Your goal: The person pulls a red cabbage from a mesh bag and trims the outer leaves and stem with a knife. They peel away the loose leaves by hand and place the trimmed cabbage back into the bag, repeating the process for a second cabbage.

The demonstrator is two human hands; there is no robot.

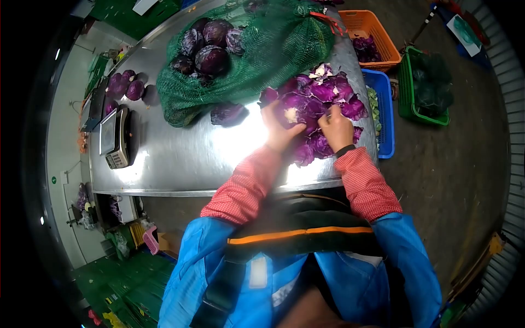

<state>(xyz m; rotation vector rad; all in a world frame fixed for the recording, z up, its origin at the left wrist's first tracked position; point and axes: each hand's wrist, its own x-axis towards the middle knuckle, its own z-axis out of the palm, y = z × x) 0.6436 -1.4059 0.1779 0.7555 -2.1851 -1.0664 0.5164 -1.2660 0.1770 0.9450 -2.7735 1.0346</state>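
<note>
My left hand (278,130) is wrapped round the near left side of a red cabbage (299,106), thumb toward its pale cut stem end. On the cabbage's right, my right hand (337,129) is closed with bent fingers; what they grip, if anything, is hidden. Loose purple cabbage leaves (338,87) lie in a heap beyond and around both hands on the steel table (191,153). A single red cabbage (227,113) rests left of my hands, beside a green mesh bag (273,60) with several red cabbages (213,59) in it.
Right of the table stand an orange crate (389,41) with purple leaves, a blue crate (387,131) with pale green leaves, and a green crate (404,87). On the table's left are a weighing scale (116,142) and several trimmed red cabbages (135,91).
</note>
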